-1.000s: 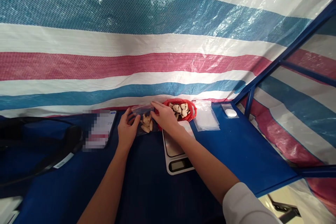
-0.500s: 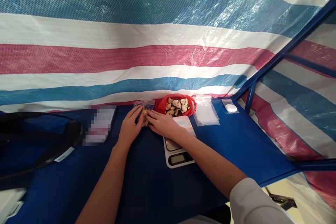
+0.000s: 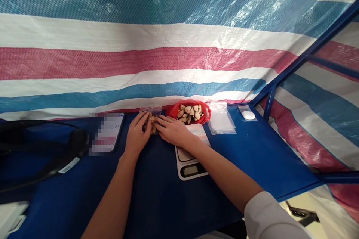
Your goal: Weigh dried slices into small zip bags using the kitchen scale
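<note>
A clear zip bag (image 3: 153, 117) with light brown dried pieces in it lies at the back of the blue table, between my two hands. My left hand (image 3: 136, 130) curves round its left side, thumb and fingers pressed against the plastic. From the right, my right hand (image 3: 171, 130) grips the bag's other side with its fingertips. My right forearm reaches over a white kitchen scale (image 3: 181, 166), hiding part of its plate. Just behind that hand sits an open red plastic bag (image 3: 175, 111) full of dried mushrooms (image 3: 190, 111).
Flat clear zip bags (image 3: 221, 119) lie right of the red bag. Farther right is a small bag with a white oval item (image 3: 248, 115). A phone (image 3: 112, 130), partly pixelated, and a black strap-like object (image 3: 75, 142) are left. Striped sheeting (image 3: 140, 59) rises behind the table (image 3: 260, 157).
The zip bag has shifted slightly left and back between my hands, and my fingers have moved a little on it. The phone's screen now shows digits.
</note>
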`<state>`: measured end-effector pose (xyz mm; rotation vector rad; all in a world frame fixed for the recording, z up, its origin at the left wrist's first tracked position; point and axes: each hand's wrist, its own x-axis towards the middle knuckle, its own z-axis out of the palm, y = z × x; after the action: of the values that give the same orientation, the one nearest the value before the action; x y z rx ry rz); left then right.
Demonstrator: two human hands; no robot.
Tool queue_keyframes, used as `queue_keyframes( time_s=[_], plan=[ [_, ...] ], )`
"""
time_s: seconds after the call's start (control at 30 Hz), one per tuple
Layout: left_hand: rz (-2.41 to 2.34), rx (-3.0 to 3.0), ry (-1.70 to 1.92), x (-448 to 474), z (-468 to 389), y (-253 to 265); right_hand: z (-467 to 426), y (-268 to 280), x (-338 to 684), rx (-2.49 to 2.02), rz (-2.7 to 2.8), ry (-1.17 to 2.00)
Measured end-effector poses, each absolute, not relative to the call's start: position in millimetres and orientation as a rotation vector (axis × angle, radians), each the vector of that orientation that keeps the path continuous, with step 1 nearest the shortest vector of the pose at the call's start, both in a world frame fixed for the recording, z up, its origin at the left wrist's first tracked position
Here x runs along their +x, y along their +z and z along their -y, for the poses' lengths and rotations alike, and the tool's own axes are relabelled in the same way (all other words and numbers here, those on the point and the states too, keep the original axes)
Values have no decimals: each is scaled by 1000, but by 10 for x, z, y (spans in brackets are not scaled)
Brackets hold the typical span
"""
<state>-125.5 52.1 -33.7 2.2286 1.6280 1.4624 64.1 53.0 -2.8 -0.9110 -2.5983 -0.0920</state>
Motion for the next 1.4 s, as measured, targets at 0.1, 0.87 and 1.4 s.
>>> queue_keyframes(
  time_s=[0.1, 0.87, 1.4],
  plan=[
    [-1626, 2379, 1524, -1196, -480, -291, -426, 32, 786, -874, 2555, -126],
    [-1772, 2742, 733, -745, 4, -448, 58, -492, 2611, -1602, 2199, -91],
    [-1834, 2651, 605, -683, 19, -399, 79, -523, 2595, -1643, 2214, -80]
  ],
)
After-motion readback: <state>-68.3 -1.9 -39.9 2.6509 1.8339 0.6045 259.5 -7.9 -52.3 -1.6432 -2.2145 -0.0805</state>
